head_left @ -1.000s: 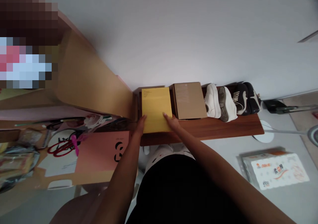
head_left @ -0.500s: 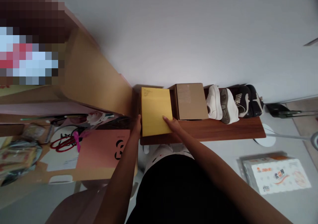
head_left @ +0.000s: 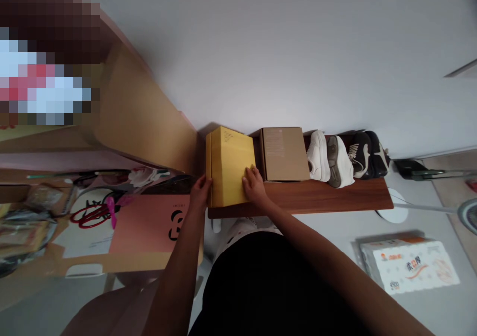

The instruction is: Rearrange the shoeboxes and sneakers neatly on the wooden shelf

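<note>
A yellow box (head_left: 234, 164) stands at the left end of a dark red wooden shelf (head_left: 320, 197), its top slightly tilted and its left side showing. My left hand (head_left: 201, 191) touches the lower left side of the box with its fingertips. On the box's lower right part rests my right hand (head_left: 255, 183), fingers bent and a little apart. To the right of the yellow box sits a brown cardboard box (head_left: 285, 154), with a narrow gap between the two.
White shoes (head_left: 319, 156) and black shoes (head_left: 360, 154) stand on the shelf's right part. A white pack (head_left: 413, 266) lies on the floor at the right. At the left, a table holds a pink folder (head_left: 149, 224) and red scissors (head_left: 89, 215). A wall runs behind.
The yellow box has tipped so that more of its left side shows. My right hand's fingers have curled on its top, and my left hand has shifted slightly left and down.
</note>
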`<control>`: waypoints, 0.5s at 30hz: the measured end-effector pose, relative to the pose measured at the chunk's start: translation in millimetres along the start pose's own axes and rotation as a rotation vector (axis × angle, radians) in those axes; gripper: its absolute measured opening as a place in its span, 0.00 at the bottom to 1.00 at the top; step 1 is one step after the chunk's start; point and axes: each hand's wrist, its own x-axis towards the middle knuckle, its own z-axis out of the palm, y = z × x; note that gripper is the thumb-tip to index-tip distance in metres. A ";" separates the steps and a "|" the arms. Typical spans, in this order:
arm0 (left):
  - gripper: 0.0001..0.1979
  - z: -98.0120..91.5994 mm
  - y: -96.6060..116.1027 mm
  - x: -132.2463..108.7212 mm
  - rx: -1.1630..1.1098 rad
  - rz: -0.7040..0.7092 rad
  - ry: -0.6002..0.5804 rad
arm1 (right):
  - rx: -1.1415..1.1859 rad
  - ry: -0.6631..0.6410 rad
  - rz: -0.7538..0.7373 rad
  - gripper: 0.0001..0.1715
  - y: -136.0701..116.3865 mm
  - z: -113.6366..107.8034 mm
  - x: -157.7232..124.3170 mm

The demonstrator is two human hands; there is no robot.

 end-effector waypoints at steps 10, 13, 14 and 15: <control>0.25 19.0 29.8 -21.6 0.268 0.170 0.083 | 0.091 -0.218 0.088 0.64 -46.6 7.7 -12.2; 0.27 21.6 38.7 -29.3 0.414 0.218 0.074 | 0.163 -0.218 0.063 0.63 -42.5 9.0 -12.3; 0.27 23.2 41.6 -31.9 0.468 0.230 0.074 | 0.192 -0.217 0.050 0.62 -40.0 9.3 -12.4; 0.28 25.1 44.3 -34.6 0.522 0.241 0.075 | 0.221 -0.215 0.040 0.60 -37.5 9.4 -12.4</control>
